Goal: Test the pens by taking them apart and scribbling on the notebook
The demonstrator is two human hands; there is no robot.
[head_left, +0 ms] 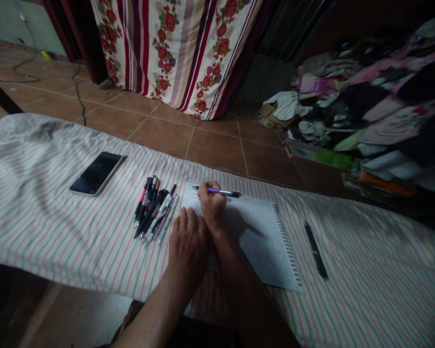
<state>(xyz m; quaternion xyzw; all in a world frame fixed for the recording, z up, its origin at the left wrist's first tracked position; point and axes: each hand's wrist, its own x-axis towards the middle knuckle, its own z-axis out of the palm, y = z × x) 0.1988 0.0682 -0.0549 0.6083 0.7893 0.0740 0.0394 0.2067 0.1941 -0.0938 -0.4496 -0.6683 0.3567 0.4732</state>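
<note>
My right hand (212,203) is closed around a purple pen (221,192), its tip at the top left corner of a white spiral notepad (261,237). My left hand (186,241) lies flat with fingers stretched out on the notepad's left edge, just below the right hand. Beside it on the left lies a bunch of several pens (154,209). The notepad rests on a pink and white striped cloth (50,227).
A dark phone (97,173) lies face up on the cloth at the left. A single black pen (315,249) lies right of the notepad. Beyond the cloth are brown floor tiles, a floral curtain (177,48) and a heap of clothes (369,96) at the right.
</note>
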